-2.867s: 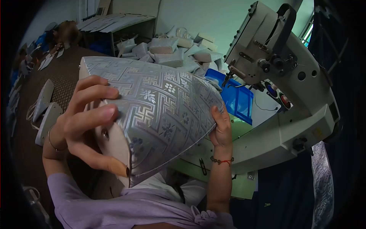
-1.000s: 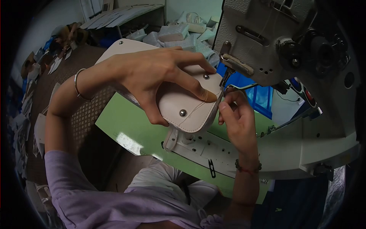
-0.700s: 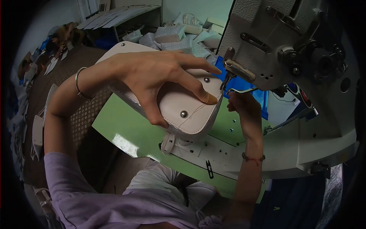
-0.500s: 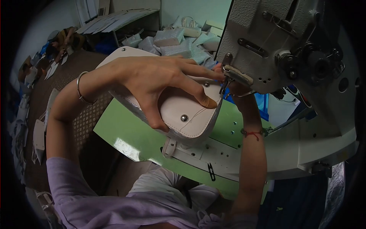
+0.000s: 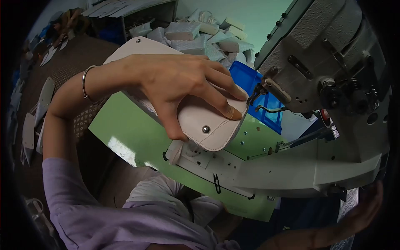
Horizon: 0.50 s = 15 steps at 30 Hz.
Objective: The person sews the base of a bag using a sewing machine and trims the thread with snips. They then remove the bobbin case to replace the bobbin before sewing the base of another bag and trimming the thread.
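Note:
A pale leather handbag [image 5: 192, 118] with a stitched rounded edge and round metal studs sits at the sewing machine's needle area [image 5: 255, 96]. My left hand [image 5: 181, 81] spreads over it from above, thumb on the near edge and fingers on the far side, gripping it. A loose thread [image 5: 218, 128] trails across the leather near a fingertip that looks covered. My right hand [image 5: 361, 214] is off the bag at the far lower right, below the machine arm, dim and with fingers stretched upward; it holds nothing I can see.
The sewing machine head [image 5: 321, 54] rises at right. Black thread snips [image 5: 216, 183] lie on the machine bed. A blue tray [image 5: 246, 79] stands behind the needle, on the green table [image 5: 110, 121]. Wrapped bags [image 5: 183, 31] are piled at the back. A person [image 5: 73, 23] sits far left.
My right hand has left the needle area and moved down to the far right. My left hand stays on the handbag. The view has shifted, uncovering the blue tray.

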Available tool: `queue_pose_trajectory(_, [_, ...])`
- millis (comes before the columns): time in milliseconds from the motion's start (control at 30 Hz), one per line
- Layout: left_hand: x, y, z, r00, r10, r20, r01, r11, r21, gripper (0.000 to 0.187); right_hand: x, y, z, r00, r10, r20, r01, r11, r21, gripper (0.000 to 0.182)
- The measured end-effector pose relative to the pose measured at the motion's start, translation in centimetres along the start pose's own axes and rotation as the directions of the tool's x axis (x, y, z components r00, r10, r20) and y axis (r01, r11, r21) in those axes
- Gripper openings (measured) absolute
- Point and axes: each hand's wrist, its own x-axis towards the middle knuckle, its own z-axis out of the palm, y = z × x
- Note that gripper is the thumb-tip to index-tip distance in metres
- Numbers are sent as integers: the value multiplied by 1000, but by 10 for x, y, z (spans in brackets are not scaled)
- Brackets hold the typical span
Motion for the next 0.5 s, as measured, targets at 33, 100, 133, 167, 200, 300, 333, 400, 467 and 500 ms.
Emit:
queue_pose_trajectory(33, [0, -1, 0, 1000, 7, -12, -7, 1000, -16, 78, 19, 30, -15, 991, 20, -133, -44, 982, -181, 35])
queue_pose_trajectory(100, [0, -1, 0, 1000, 1, -15, -1, 1000, -14, 78, 47, 88, -35, 971, 140, -195, -199, 924, -326, 36])
queue_pose_trajectory(133, [-1, 0, 1, 1000, -3, -18, 3, 1000, -10, 78, 57, 108, -37, 946, 272, -174, -315, 897, -310, 37])
queue_pose_trajectory(167, [-1, 0, 2, 1000, -13, -21, 13, 1000, -12, 78, 56, 125, -43, 928, 341, -151, -371, 886, -279, 38])
queue_pose_trajectory(200, [0, 0, 1, 1000, -5, -22, 5, 1000, -10, 78, 58, 138, -48, 903, 409, -132, -429, 868, -251, 38])
queue_pose_trajectory(300, [0, 0, 1, 1000, 6, -21, -6, 1000, -1, 78, 56, 159, -51, 845, 526, -91, -534, 827, -175, 40])
queue_pose_trajectory(333, [1, -1, 1, 1000, 16, -16, -16, 1000, -4, 78, 53, 163, -53, 840, 535, -88, -542, 826, -154, 41])
queue_pose_trajectory(400, [2, 0, 0, 1000, 15, -2, -15, 1000, -3, 78, 43, 167, -54, 823, 562, -85, -569, 815, -115, 42])
queue_pose_trajectory(467, [3, -1, 0, 1000, 6, 11, -6, 1000, 0, 78, 29, 165, -50, 812, 578, -79, -583, 808, -80, 43])
queue_pose_trajectory(500, [3, -2, 0, 1000, 15, 9, -15, 1000, -4, 79, 23, 163, -48, 806, 587, -78, -592, 804, -62, 44])
